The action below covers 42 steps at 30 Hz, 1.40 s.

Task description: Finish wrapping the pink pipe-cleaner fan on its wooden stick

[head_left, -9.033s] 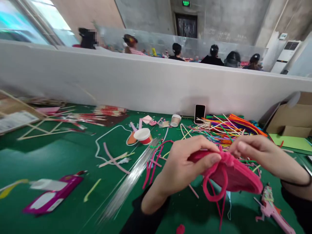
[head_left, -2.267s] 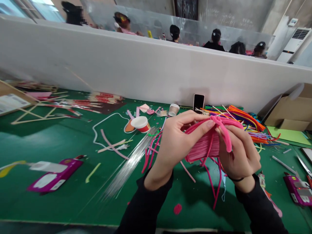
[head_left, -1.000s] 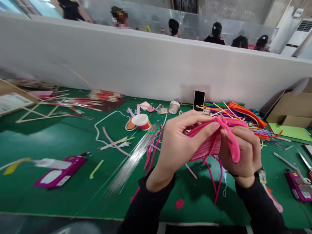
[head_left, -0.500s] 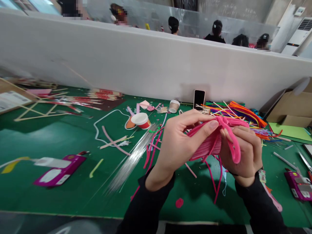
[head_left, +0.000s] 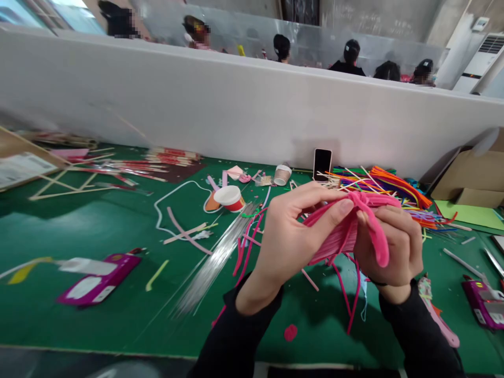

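A pink piece made of chenille stems (head_left: 338,239), its rows lying close side by side, is held up above the table between my two hands. My left hand (head_left: 297,231) is closed on its left side, thumb pressed along the top edge. With my right hand (head_left: 391,241) I pinch the right side, close to a thick fuzzy loop (head_left: 378,244) that bends down from a twist at the top. My right fingertips are partly hidden behind the loop. Loose pink stems (head_left: 346,294) dangle below the piece.
The green table (head_left: 118,320) holds a bundle of clear thin rods (head_left: 212,268), a paper cup (head_left: 229,199), purple boxes (head_left: 100,281), a phone (head_left: 322,164) and a pile of coloured chenille stems (head_left: 401,184). A white partition (head_left: 220,105) stands behind; people sit beyond it.
The whole view has shifted slightly, so the table sits a little lower. Both hands keep their hold on the pink piece, and the hanging loop looks narrower.
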{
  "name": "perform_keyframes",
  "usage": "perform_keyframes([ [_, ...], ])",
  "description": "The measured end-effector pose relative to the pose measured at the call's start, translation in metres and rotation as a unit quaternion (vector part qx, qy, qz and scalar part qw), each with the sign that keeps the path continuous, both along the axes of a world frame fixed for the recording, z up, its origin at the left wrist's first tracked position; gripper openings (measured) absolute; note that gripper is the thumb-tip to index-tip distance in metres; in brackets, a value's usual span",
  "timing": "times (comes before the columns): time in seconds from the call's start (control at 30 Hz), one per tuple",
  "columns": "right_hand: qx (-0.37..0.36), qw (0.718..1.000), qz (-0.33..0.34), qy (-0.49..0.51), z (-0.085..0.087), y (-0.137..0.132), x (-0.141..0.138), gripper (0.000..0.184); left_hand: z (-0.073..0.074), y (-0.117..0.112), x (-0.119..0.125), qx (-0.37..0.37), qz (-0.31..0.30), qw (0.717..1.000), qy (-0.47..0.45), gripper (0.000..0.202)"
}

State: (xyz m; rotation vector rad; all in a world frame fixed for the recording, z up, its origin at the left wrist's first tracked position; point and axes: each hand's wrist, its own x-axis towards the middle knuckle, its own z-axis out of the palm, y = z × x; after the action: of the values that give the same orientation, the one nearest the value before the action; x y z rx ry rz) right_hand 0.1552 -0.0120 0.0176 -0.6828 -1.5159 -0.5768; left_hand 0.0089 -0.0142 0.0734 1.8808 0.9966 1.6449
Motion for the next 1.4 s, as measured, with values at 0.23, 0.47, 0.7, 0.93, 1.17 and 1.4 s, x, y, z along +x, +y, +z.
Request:
perform_keyframes([
  [0.23, 0.003, 0.999, -0.040, -0.003, 0.003, -0.003, -0.001, 0.015, -0.001, -0.002, 0.002, 0.007, 0.011, 1.000, -0.003, 0.008],
  [0.47, -0.009, 0.997, -0.070, 0.003, 0.008, -0.007, -0.007, 0.014, -0.001, -0.004, 0.003, 0.000, 0.018, 1.000, -0.002, 0.008],
  [0.7, -0.001, 0.998, -0.059, 0.012, 0.010, -0.004, -0.010, 0.010, -0.002, -0.003, 0.002, -0.008, 0.019, 1.000, -0.014, 0.008],
  [0.93, -0.010, 0.999, -0.048, 0.016, 0.007, -0.003, -0.012, 0.017, -0.002, -0.005, 0.003, -0.007, 0.034, 0.999, -0.006, 0.008],
  [1.17, -0.016, 0.998, -0.066, 0.006, 0.008, -0.001, -0.011, 0.015, -0.003, -0.003, 0.003, 0.001, 0.023, 1.000, -0.010, 0.007],
  [1.4, -0.033, 0.999, -0.023, 0.000, 0.008, -0.003, -0.005, 0.022, -0.005, 0.000, -0.001, 0.003, 0.023, 1.000, -0.003, 0.008],
])
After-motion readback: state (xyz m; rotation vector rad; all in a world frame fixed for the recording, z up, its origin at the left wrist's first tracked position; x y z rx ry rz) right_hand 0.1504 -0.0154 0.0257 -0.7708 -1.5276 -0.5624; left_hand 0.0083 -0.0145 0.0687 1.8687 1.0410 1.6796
